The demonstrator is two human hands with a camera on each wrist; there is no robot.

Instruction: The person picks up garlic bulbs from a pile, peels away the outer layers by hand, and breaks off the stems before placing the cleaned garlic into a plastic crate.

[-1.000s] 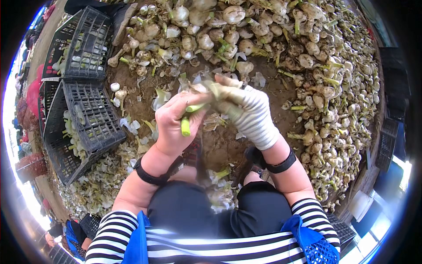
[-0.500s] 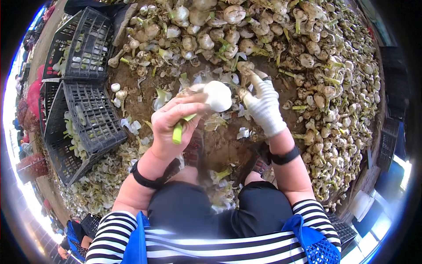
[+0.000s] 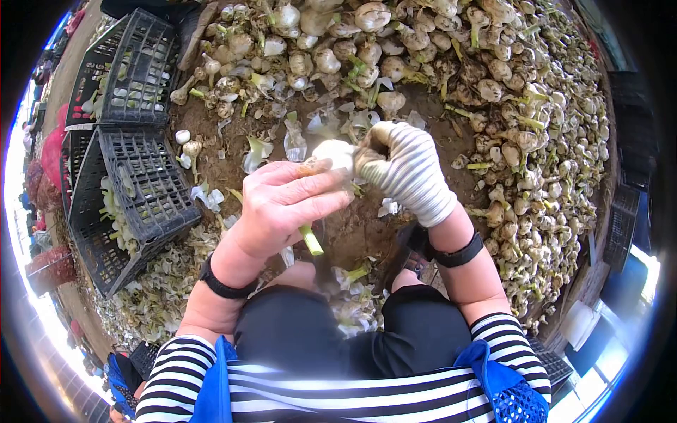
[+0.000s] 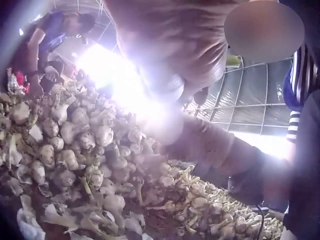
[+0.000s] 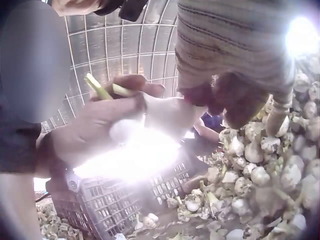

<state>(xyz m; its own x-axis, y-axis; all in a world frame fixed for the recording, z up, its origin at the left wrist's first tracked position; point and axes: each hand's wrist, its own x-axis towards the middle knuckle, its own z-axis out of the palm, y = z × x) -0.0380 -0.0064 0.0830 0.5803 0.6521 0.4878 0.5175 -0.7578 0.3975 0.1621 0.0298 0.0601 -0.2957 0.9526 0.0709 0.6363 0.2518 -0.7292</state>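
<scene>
A pale, peeled-looking garlic bulb [image 3: 334, 153] is gripped in my bare left hand [image 3: 285, 201], whose fingers curve over it from the left. Its green stalk [image 3: 310, 240] sticks out below the palm; two green ends show in the right wrist view. My right hand [image 3: 407, 169], in a striped knit glove with darkened fingertips, has its fingers curled in and its thumb and forefinger pinching at the bulb's right side. In the right wrist view the gloved fingers [image 5: 235, 97] meet the bulb's end. Glare covers much of the bulb in the left wrist view.
A large heap of unpeeled garlic [image 3: 493, 84] spreads ahead and to the right. Black plastic crates [image 3: 148, 180] holding trimmed bulbs lie at the left. Papery skins [image 3: 159, 296] litter the soil beside my legs, and a few loose bulbs [image 3: 190, 148] lie near the crates.
The right hand was working at the bulb, swung right toward a bulb on the ground, and is now back against the held one. The left hand has rolled so its back faces up.
</scene>
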